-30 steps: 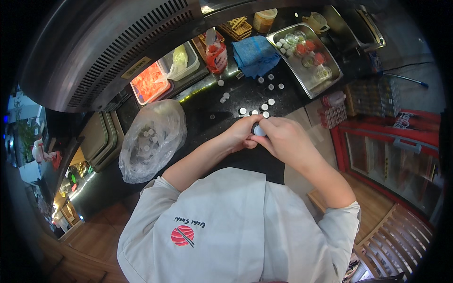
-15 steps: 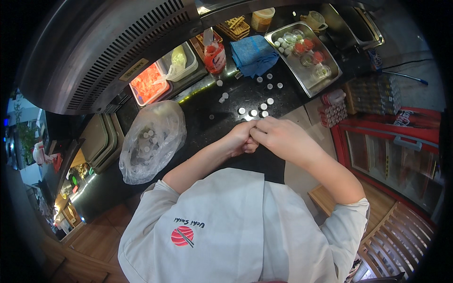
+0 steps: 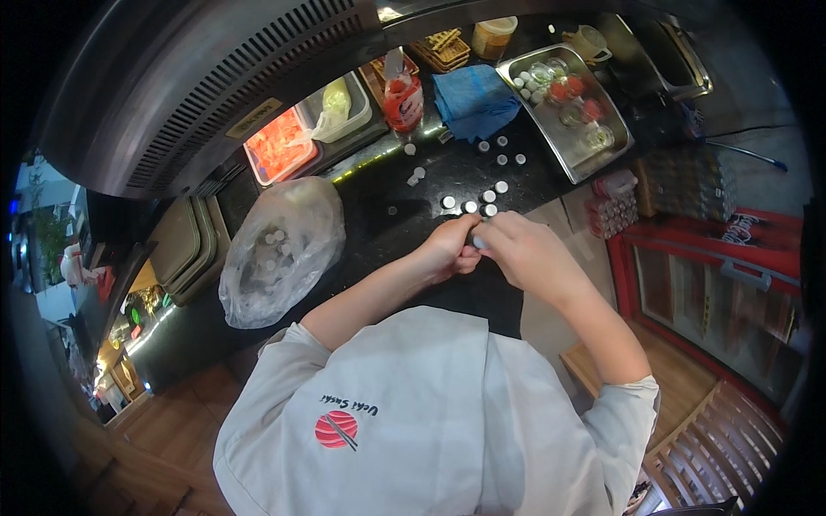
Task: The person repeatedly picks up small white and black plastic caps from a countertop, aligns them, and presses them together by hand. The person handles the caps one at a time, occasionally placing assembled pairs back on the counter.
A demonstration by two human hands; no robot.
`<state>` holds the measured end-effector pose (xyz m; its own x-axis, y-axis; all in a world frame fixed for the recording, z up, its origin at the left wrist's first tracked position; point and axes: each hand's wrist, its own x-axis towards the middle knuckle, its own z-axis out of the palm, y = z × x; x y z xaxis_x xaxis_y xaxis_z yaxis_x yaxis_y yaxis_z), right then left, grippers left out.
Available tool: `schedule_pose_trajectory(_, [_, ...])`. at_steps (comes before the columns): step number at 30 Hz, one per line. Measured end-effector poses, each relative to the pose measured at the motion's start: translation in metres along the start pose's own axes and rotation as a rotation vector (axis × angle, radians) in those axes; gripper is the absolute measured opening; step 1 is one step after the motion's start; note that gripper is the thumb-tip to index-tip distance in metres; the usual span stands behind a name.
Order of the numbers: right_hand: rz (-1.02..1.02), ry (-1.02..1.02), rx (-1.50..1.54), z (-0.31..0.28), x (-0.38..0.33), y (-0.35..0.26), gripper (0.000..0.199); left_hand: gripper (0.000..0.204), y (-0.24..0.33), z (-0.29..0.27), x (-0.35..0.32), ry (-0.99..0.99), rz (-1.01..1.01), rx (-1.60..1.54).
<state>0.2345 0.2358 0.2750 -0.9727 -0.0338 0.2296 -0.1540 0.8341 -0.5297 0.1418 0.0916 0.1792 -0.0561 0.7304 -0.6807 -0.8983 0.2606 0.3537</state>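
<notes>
Both hands, left (image 3: 449, 248) and right (image 3: 527, 252), fingertips pinched together, forearms angled inward.

Small piece (image 3: 476, 242) mostly hidden between the hands

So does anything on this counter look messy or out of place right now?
Only mildly: small white caps lie scattered loose over the black counter rather than inside the plastic bag or steel tray. Nothing looks spilled or damaged.

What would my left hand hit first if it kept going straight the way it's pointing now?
Probably the cluster of small white caps on the black counter, just beyond the left hand, whose fingertips meet the right hand. Height above the counter is hard to judge.
</notes>
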Motion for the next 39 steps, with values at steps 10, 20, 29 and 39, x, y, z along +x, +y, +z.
schedule_pose_trajectory(10, [0.359,0.124,0.207,0.048,-0.009,-0.001,0.018,0.041,0.009,-0.028,0.016,0.067,0.084,0.223])
schedule_pose_trajectory(20, [0.902,0.184,1.586,0.094,-0.027,0.034,0.014,0.009,0.012,-0.043,0.024,0.210,1.559,1.252])
schedule_pose_trajectory(29, [0.710,0.419,0.220,0.086,-0.037,0.092,0.023,0.019,0.052,-0.107,0.075,0.648,1.032,1.419])
schedule_pose_trajectory(39, [0.637,0.225,0.132,0.137,-0.055,0.189,0.027,0.039,0.090,-0.197,0.128,0.773,0.784,1.692])
